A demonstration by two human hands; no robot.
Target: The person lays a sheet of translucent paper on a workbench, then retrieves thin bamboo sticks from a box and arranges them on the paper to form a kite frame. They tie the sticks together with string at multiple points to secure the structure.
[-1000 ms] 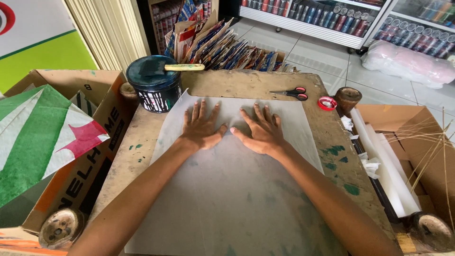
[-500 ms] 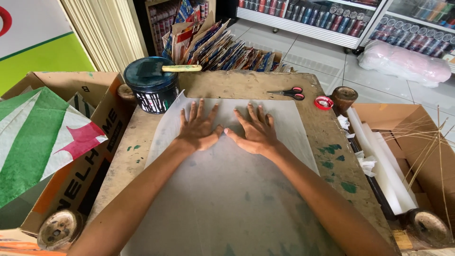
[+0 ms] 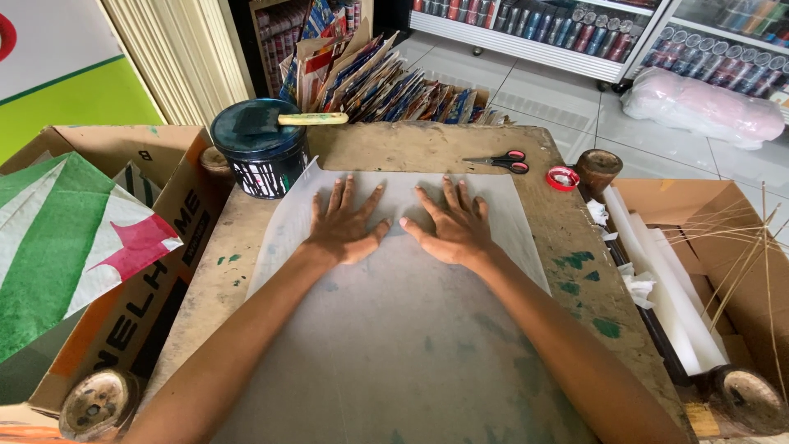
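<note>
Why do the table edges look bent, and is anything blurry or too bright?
Head view: the wide lens bows the table outward; soft, even light, only faint shadows under the left hand and right hand; translucent sheet shows no harsh glare; all sharp, though the floor behind looks bright.

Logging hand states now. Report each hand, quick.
Left hand: open, fingers spread, palm flat on the translucent paper sheet, holding nothing.
Right hand: open, fingers spread, pressed flat on the same sheet.

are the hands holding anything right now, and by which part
Nothing is gripped. The left hand and right hand lie flat, fingers spread, pressing on the far half of the translucent paper sheet.
</note>
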